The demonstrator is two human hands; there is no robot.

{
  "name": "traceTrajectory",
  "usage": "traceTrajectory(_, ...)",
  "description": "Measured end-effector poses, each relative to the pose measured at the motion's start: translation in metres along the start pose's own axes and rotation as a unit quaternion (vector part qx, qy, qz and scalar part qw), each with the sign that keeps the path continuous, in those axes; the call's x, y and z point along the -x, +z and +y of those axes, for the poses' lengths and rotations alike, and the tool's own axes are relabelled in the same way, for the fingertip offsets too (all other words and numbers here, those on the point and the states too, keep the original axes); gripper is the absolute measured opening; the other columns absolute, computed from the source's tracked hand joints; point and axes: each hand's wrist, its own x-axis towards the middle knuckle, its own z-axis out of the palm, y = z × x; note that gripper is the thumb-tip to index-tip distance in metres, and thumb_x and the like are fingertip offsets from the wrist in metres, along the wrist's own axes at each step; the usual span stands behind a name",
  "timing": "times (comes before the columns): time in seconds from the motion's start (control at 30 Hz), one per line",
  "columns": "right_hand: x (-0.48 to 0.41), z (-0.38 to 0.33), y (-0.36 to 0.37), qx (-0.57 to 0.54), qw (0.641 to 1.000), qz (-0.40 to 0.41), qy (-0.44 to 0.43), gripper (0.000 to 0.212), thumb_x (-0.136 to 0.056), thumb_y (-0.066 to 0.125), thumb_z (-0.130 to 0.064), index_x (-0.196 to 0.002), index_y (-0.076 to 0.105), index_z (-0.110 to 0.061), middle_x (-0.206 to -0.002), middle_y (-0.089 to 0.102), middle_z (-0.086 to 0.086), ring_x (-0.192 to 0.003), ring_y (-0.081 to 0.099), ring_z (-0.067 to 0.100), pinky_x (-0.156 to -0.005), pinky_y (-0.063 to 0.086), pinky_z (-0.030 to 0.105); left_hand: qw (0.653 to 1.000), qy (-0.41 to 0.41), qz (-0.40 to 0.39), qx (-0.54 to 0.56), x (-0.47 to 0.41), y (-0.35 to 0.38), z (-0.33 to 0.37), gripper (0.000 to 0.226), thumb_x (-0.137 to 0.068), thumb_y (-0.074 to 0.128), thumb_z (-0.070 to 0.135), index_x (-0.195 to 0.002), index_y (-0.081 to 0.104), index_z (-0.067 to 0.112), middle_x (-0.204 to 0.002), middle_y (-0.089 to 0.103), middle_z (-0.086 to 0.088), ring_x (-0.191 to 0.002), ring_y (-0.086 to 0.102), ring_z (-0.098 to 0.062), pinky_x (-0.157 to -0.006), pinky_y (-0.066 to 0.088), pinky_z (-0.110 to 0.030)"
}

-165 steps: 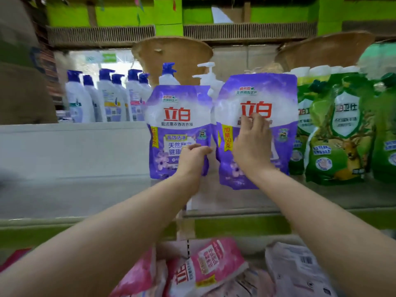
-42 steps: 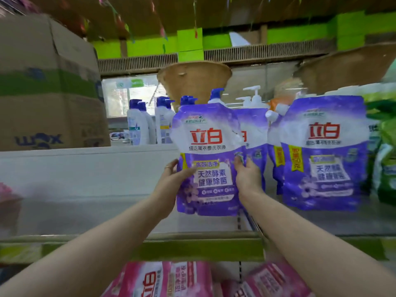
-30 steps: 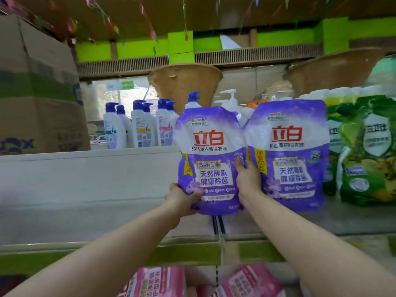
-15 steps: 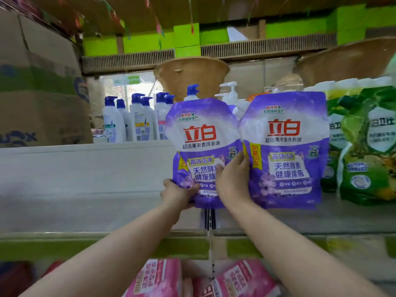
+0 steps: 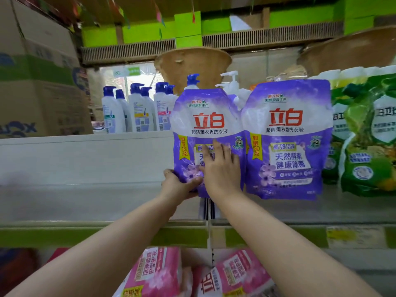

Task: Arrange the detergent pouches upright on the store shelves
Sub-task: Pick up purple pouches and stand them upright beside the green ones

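Two purple detergent pouches stand upright side by side on the grey store shelf (image 5: 107,202). My left hand (image 5: 177,185) grips the bottom left corner of the left purple pouch (image 5: 205,116). My right hand (image 5: 220,168) lies flat on that pouch's front, fingers straight and pointing up, covering part of the label. The right purple pouch (image 5: 287,136) stands free, touching the left one's edge. More purple pouches may stand behind; I cannot tell.
Green detergent pouches (image 5: 368,136) fill the shelf to the right. White bottles with blue caps (image 5: 132,110) stand behind a low white divider. A cardboard box (image 5: 36,71) sits at upper left. Pink pouches (image 5: 158,273) lie on the lower shelf. Bare shelf lies left.
My right hand slid from the left pouch's right edge onto its front and now presses flat. My left hand stayed at the bottom left corner. The pouch stands a bit further back.
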Motion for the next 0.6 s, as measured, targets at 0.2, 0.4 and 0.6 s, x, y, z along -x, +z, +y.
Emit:
traceTrajectory(0.2, 0.003, 0.003, -0.003, -0.011, 1.000, 0.005, -0.026, 0.057, -0.057, 0.085, -0.029, -0.108, 0.068, -0.011, -0.114, 0.066, 0.016, -0.099, 0.065, 0.037, -0.078, 0.054, 0.046, 1.000, -0.025, 0.002, -0.003, 0.009, -0.001, 0.005, 0.051, -0.078, 0.073, 0.008, -0.105, 0.030, 0.011, -0.127, 0.048, -0.017, -0.102, 0.062, -0.035, -0.068, 0.057, -0.036)
traceTrajectory(0.4, 0.003, -0.010, -0.013, -0.078, 0.988, 0.109, -0.082, 0.033, -0.059, 0.079, -0.008, -0.090, 0.070, -0.004, -0.097, 0.067, 0.018, -0.089, 0.065, 0.036, -0.080, 0.053, 0.042, 0.997, -0.050, 0.007, -0.061, 0.009, -0.025, 0.016, 0.065, -0.082, 0.069, 0.010, -0.133, 0.030, 0.004, -0.126, 0.052, -0.022, -0.077, 0.062, -0.027, -0.058, 0.054, -0.029)
traceTrajectory(0.6, -0.007, -0.078, -0.020, -0.190, 0.968, 0.110, -0.123, 0.018, -0.060, 0.069, -0.003, -0.078, 0.069, -0.002, -0.088, 0.066, 0.018, -0.079, 0.063, 0.036, -0.072, 0.052, 0.041, 0.999, -0.005, 0.031, -0.039, 0.007, -0.082, 0.027, 0.038, -0.088, 0.059, 0.008, -0.122, 0.044, 0.001, -0.081, 0.054, -0.007, -0.068, 0.053, -0.016, -0.069, 0.053, -0.030)
